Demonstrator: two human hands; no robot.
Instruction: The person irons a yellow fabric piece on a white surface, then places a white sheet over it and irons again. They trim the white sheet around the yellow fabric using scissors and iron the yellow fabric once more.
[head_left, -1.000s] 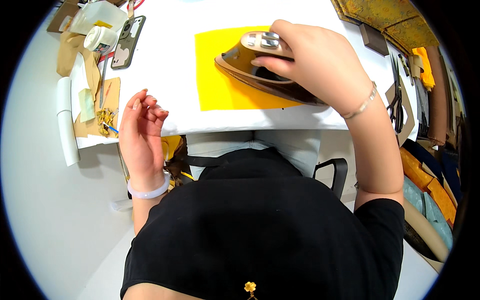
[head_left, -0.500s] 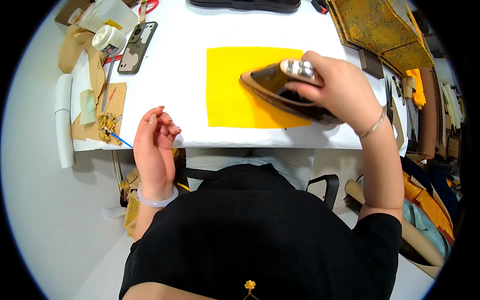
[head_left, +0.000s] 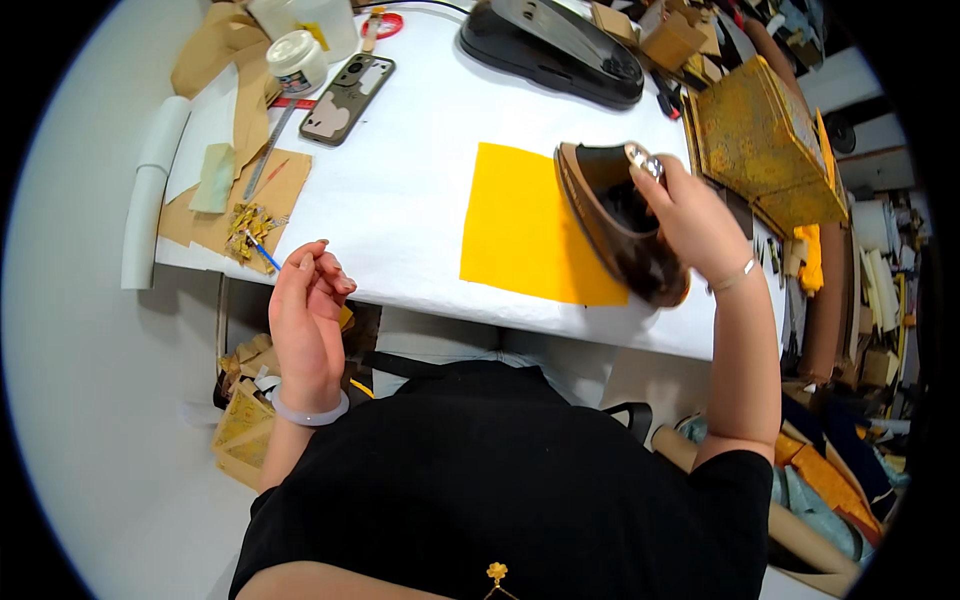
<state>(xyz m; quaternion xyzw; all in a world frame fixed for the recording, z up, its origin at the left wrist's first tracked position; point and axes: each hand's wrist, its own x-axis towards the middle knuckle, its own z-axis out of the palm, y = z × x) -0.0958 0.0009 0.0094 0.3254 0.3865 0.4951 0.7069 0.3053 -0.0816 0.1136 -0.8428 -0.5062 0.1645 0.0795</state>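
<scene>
My right hand is closed round the handle of a brown and black clothes iron. The iron's nose points away from me, and it covers the right part of a flat yellow sheet. It looks tilted; whether its sole touches the sheet I cannot tell. My left hand hovers at the table's front edge, palm up, fingers loosely bent and apart, with nothing in it. Close to its fingertips is a thin blue stick, its pale end among crumpled yellow-brown scraps.
White paper covers the table. A phone, a white jar, a steel ruler and brown paper lie at left. A black case stands at the back. Yellow patterned boxes stand at right.
The iron has swung from pointing left to pointing away from me and sits farther right on the sheet. My view has turned and shows more of the far table. The left hand stays nearly still.
</scene>
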